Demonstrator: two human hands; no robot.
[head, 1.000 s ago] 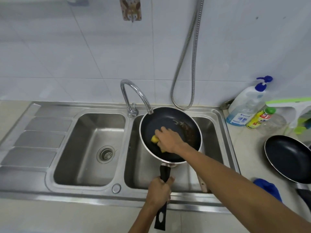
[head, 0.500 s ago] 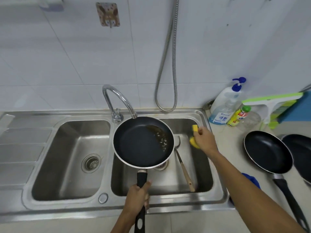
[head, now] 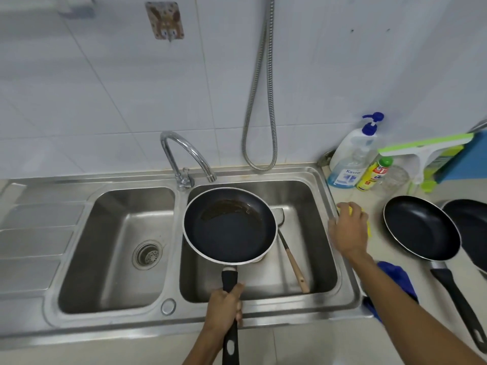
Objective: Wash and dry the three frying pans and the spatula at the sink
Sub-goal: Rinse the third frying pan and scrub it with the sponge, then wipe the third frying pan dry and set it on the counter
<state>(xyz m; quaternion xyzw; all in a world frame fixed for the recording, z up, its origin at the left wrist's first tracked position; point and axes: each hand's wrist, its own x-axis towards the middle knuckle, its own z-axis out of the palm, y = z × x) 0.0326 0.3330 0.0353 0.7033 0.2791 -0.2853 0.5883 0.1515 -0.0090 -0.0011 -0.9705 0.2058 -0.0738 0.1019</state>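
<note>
Frying pan (head: 229,225) hangs over the right basin of the steel sink (head: 290,313), with the left hand (head: 224,309) clenched round its black plastic handle. Brown greasy residue lies on the dark nonstick coating. A tilt would likely tip it onto the spatula (head: 292,259), metal-bladed and wooden-handled, lying below. Held one-handed, a wet handle may slip. The right hand (head: 347,230) curls over a soft yellow sponge (head: 354,209) on the bench (head: 376,196), near a second pan (head: 421,227) and third pan (head: 474,233).

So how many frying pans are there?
3. The first pan is held by the left hand over the right basin; the second pan lies on the counter; the third pan sits beside it, partly cut off by the picture's edge.
</note>
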